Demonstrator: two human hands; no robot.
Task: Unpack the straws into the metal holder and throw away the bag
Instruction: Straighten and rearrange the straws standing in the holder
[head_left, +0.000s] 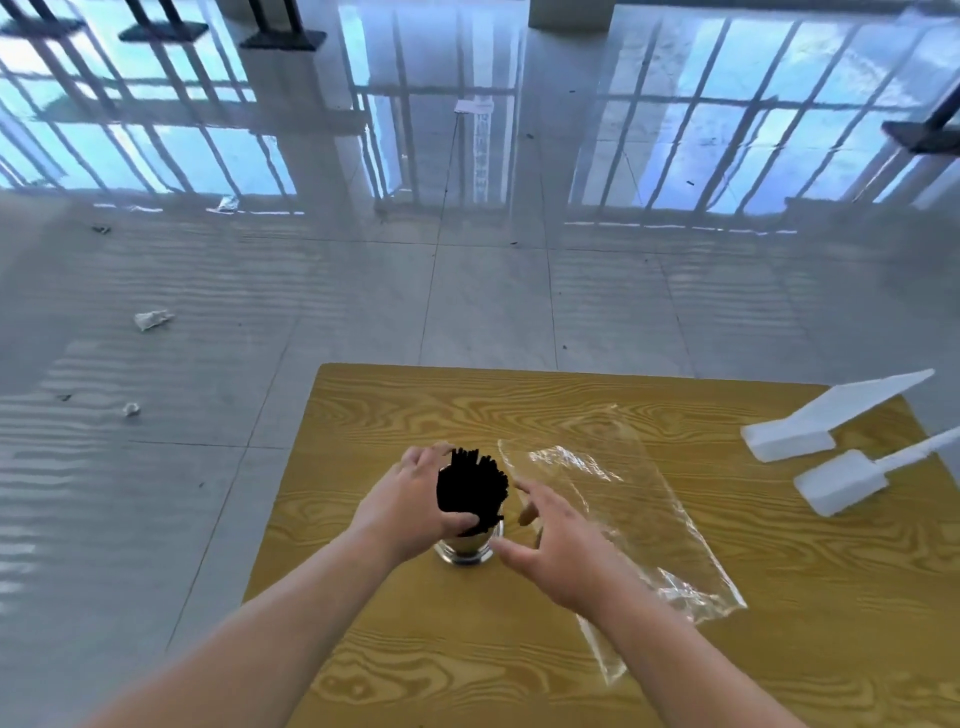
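A glossy tiled floor (363, 291) fills the upper view, mirroring window bars, with crumpled scraps of paper (151, 319) lying on it at the left. Below it stands the wood-grain worktop (415, 665), cut off at the bottom and right edges. On its right half lies the clear plastic bag (639, 499), flat and crinkled, its near end partly hidden under the right forearm. Two white foam pieces (810, 431) sit at the far right corner, one cut by the frame edge.

Both bare forearms reach in from the bottom. The left hand (410, 499) curls round the bundle of black straws (470, 491), thumb in front and fingers behind, grasping it. The right hand (556, 551) hovers just beside the straws, fingers spread and released, holding nothing. The straws stand upright in the metal holder (465, 548) near the worktop's middle; only its shiny lower part shows, the rim being hidden by the left hand and straws.
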